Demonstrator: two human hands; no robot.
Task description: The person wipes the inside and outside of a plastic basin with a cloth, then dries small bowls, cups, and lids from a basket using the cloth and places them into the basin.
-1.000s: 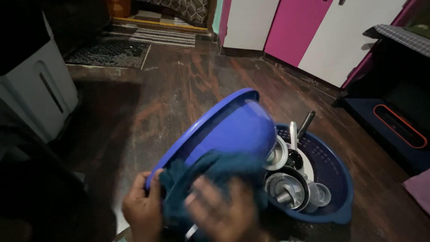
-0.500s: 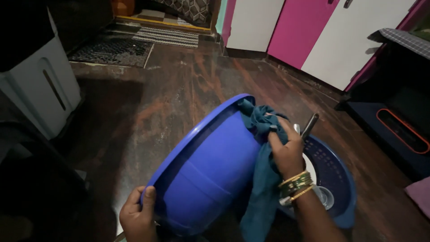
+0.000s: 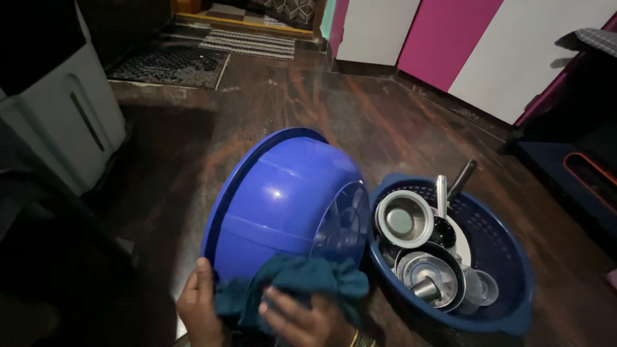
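We count one tub (image 3: 276, 205), one cloth (image 3: 302, 279), one basket (image 3: 508, 257), two hands, and several steel vessels (image 3: 403, 220) inside it.

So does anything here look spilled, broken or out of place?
Nothing spilled or broken. The blue tub is tipped on its side, held by the left hand while the right hand presses a teal cloth on it.

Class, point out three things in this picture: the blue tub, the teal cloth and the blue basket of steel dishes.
blue tub (image 3: 276, 199), head view, on its curved outer wall.
teal cloth (image 3: 302, 279), head view, on its bunched middle.
blue basket (image 3: 498, 247), head view, on its perforated inner wall.
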